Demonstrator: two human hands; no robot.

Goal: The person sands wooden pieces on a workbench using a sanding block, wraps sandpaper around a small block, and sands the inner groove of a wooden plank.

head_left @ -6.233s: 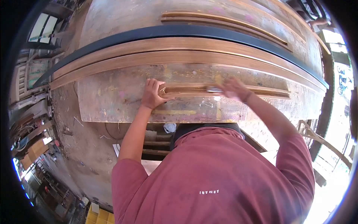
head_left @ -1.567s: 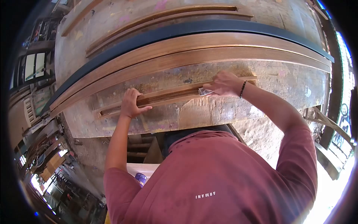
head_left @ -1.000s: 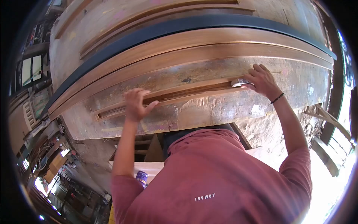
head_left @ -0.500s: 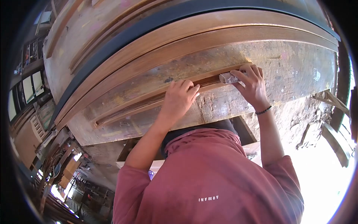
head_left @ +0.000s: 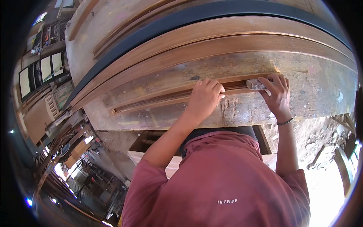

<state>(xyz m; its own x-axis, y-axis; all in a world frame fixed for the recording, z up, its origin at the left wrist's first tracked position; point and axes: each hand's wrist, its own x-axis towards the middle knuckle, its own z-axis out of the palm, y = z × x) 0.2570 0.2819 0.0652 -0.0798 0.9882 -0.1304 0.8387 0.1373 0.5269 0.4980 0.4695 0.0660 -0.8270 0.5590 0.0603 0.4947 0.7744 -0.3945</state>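
A long grooved wooden strip (head_left: 159, 99) lies on the worn workbench (head_left: 242, 109) in front of me. Around its middle, my left hand (head_left: 206, 99) is closed, fingers bent over the far edge and thumb on the near side. Toward the strip's right end, my right hand (head_left: 278, 94) grips a small greyish block (head_left: 255, 84) with a crumpled-looking wrapping. That block rests on the strip's grooved face. My right fingers and thumb press on its right part, which they hide. A dark beaded bracelet circles my right wrist.
Beyond the strip, two long brown wooden boards (head_left: 211, 47) and a dark blue-black length (head_left: 170, 30) run across the bench. More wood strips (head_left: 124, 32) lie farther back. Below the bench edge is an open wooden drawer (head_left: 147, 138). Cluttered workshop shelving stands at left.
The camera view has shifted, so bench and hands appear farther right. Both hands keep about the same places on the strip, and the block is still in my right hand.
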